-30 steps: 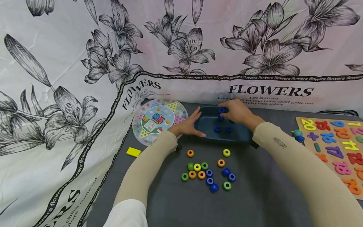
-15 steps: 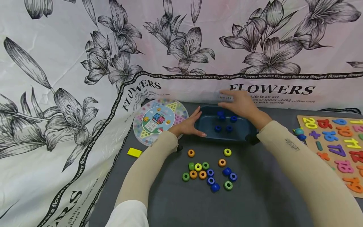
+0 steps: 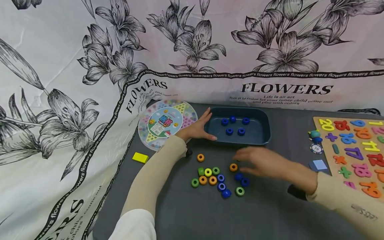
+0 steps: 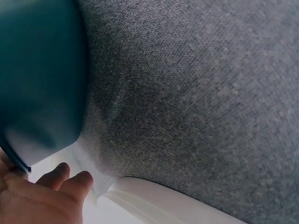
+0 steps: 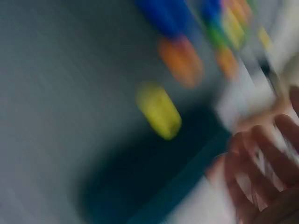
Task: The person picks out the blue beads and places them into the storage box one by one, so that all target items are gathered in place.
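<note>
Next pick from the loose beads apparently in hand, with five blue beads [image 3: 232, 118] lying in the tray [image 3: 256, 130].

The tray is set near the far edge of the table [image 3: 270, 213]; loose blue beads [image 3: 226, 193] are scattered among other colours off its near edge. A fingertip pinch on one of these, clear of the orange bead [image 3: 233, 170], seems to be called for. The right hand [image 3: 262, 162] is blurred, thumb and fingers apart, nothing seen gripped. The left hand [image 3: 198, 130] is placed against the tray's left edge, fingers spread, thumb by the near left corner.
</note>
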Demonstrator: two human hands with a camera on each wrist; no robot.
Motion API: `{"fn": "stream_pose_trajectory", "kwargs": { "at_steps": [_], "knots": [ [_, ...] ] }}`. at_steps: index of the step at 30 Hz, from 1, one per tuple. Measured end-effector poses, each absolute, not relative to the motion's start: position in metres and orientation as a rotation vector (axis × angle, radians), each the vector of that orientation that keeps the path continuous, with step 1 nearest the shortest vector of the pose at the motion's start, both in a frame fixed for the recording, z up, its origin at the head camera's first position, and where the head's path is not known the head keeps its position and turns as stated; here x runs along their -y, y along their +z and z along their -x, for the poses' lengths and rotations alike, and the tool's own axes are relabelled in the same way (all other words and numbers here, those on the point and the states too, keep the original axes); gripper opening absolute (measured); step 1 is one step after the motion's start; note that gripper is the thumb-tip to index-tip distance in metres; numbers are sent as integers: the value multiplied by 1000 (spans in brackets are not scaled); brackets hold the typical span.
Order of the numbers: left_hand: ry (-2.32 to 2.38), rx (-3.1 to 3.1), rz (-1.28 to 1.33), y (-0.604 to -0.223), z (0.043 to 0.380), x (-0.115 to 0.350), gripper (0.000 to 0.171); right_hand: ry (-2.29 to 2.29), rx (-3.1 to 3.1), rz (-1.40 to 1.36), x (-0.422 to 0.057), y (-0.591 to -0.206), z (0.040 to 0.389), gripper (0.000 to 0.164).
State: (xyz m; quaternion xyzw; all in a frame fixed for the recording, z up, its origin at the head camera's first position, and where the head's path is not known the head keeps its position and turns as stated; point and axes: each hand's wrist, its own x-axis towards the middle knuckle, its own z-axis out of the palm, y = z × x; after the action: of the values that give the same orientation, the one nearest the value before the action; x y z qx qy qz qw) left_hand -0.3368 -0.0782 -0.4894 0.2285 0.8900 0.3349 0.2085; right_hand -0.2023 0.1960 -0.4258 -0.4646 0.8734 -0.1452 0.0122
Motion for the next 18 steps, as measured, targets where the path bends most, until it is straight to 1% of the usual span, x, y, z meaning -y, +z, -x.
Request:
{"fn": "stream_pose_trajectory", "kwargs": {
  "at_steps": [3, 7, 10, 15, 18],
  "knots": [
    [915, -2478, -635, -489, 337, 79, 114, -343, -2568, 1351, -203, -461, 178, 44],
    [936, -2470, -619, -487, 338, 80, 114, -441, -2546, 1303, -207, -490, 164, 47],
    [948, -2467, -613, -486, 338, 80, 115, -508, -2584, 1348, -206, -502, 162, 49],
    [964, -2453, -614, -487, 338, 78, 114, -485, -2640, 1456, -206, -511, 162, 58],
    [983, -2435, -605, -488, 336, 78, 114, -482, -2659, 1458, -207, -514, 162, 64]
  ]
}}
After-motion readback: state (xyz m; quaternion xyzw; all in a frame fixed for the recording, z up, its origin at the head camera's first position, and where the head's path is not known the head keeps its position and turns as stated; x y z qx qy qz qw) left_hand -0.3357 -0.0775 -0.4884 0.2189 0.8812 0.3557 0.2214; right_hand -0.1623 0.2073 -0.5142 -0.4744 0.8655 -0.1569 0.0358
